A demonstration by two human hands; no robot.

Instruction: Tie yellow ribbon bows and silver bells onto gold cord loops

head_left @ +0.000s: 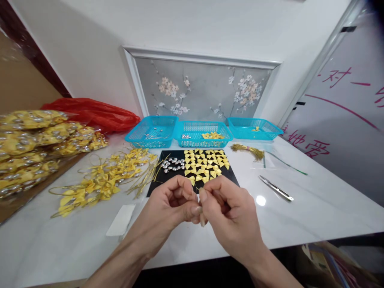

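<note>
My left hand [177, 204] and my right hand [229, 212] meet over the near edge of a black mat [229, 176], fingertips pinched together. A short bit of thin gold cord [197, 189] shows at the right fingertips; whatever else sits between the fingers is too small to make out. Just beyond, yellow ribbon bows [207, 162] lie in rows on the mat. Silver beads [173, 165] are spread to their left. Loose gold cords [147, 176] reach over the mat's left side, beside a pile of yellow bow strings [99, 180].
Three blue baskets stand at the back: left [151, 131], middle [204, 134] and right [255, 128]. Tweezers [276, 188] and a gold cord bundle [247, 151] lie on the right. Bagged yellow pieces [30, 148], a red bag [93, 114] and a white card [121, 220] are leftward.
</note>
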